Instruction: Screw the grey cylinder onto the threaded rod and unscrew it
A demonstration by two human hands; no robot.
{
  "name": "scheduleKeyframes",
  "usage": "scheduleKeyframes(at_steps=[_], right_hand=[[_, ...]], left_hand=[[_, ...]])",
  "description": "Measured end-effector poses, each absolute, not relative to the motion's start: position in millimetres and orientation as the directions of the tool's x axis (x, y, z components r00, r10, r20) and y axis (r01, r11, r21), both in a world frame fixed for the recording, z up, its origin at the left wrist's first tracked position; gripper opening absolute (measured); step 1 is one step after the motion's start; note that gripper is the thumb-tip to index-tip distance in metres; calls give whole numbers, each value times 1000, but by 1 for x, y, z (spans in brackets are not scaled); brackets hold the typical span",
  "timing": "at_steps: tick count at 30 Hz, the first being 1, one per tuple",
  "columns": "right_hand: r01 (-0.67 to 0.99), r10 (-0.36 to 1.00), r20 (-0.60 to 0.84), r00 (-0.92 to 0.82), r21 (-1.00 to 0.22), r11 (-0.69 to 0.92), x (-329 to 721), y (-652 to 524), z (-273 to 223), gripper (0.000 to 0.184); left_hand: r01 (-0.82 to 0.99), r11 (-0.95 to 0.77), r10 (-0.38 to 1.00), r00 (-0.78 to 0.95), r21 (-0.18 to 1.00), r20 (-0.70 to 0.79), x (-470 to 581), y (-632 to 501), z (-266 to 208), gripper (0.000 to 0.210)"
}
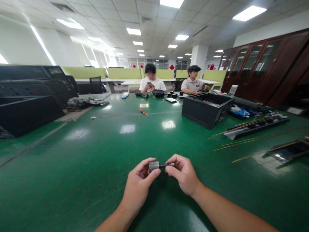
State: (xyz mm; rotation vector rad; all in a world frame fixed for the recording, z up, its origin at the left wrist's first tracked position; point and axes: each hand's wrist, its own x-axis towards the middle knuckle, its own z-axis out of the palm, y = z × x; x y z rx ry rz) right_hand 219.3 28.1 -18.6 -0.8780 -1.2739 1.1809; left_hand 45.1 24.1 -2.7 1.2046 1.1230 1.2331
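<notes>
Between my hands, above the green tabletop, is a grey metal cylinder with a dark thin shaft [154, 166] that ends in a narrow silvery, grooved tip. The piece lies roughly level, its wide end to the left. My left hand [140, 180] is closed round the cylinder, thumb in front and fingers behind. Thumb and fingertips of my right hand [183, 172] pinch the silvery tip of the shaft. Its exact kind is too small to make out. Part of the cylinder is hidden by my left fingers.
An orange-handled screwdriver [143, 112] lies farther out on the green table [96, 174]. A black open case [200, 112] stands right of centre, with thin brass-coloured rods [251, 140] beyond it at right. Large black casings [29, 106] fill the left. Two people sit across the table.
</notes>
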Motion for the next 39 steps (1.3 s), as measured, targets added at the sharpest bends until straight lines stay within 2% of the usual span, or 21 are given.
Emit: scheduleKeyframes(at_steps=[39], right_hand=[[-160,970,238,-48,-960,227,220,31,-22,8]], left_hand=[[-74,-27,1000,-11,997,26,46,23,-1,42]])
